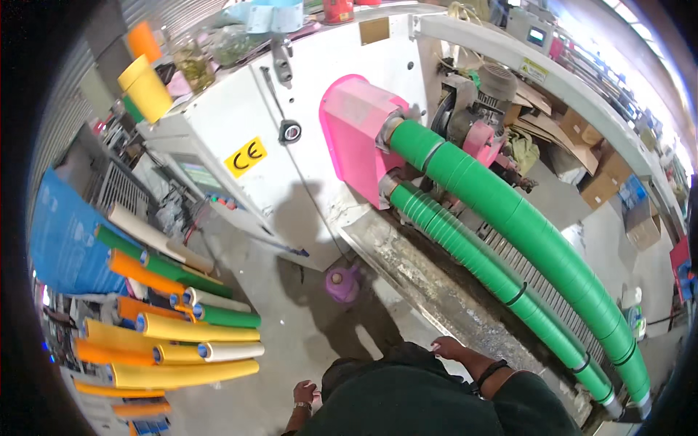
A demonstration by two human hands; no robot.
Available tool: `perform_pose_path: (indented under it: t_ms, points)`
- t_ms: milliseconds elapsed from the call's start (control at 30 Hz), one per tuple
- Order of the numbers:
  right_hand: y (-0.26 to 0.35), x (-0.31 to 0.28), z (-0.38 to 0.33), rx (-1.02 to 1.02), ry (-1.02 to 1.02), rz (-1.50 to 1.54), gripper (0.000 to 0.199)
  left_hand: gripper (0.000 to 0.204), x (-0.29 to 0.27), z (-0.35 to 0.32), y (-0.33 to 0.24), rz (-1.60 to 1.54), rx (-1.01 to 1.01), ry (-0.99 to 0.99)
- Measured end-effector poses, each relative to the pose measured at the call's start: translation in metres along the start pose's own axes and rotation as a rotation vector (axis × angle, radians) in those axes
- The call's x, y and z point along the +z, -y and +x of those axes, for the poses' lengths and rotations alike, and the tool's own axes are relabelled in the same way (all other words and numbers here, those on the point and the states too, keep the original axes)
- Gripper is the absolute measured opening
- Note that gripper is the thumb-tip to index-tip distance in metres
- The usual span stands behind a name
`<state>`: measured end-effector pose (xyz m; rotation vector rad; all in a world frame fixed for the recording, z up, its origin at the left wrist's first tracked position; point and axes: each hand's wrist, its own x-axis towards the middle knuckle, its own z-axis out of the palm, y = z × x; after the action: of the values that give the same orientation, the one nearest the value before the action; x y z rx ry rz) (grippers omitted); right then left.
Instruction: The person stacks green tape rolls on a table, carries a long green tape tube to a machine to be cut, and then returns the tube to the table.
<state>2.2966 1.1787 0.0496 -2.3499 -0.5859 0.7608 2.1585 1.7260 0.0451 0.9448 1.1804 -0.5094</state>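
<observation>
My own dark torso (429,396) hides most of my left hand (305,394), its grip undeterminable, and the long green roll shafts (538,247) end beyond the frame's corner.

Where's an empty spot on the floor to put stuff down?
The bare concrete floor is free between the colourful tubes and the purple bottle. It's crowded right of that, where green rolls run along the machine.

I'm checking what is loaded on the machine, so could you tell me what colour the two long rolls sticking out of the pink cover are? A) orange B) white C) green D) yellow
C: the two long rolls running from the pink cover are green; the yellow, orange and white tubes lie on the rack at the left, away from both hands.
</observation>
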Motion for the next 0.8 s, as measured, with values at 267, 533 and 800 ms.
perform_pose_path:
  t_ms: [267,533,800]
  points:
    - [0.044,0.039,0.035,0.331,-0.304,0.186,0.036,0.044,-0.011,0.114,-0.133,0.079,-0.053,0.442]
    - [0.148,0.196,-0.050,0.331,-0.258,0.091,0.033,0.030,0.021,0.163,-0.297,0.659,0.242,0.369]
    - [0.236,0.205,-0.031,0.907,-0.635,1.356,0.024,0.027,0.002,0.185,-0.264,0.624,0.013,0.517]
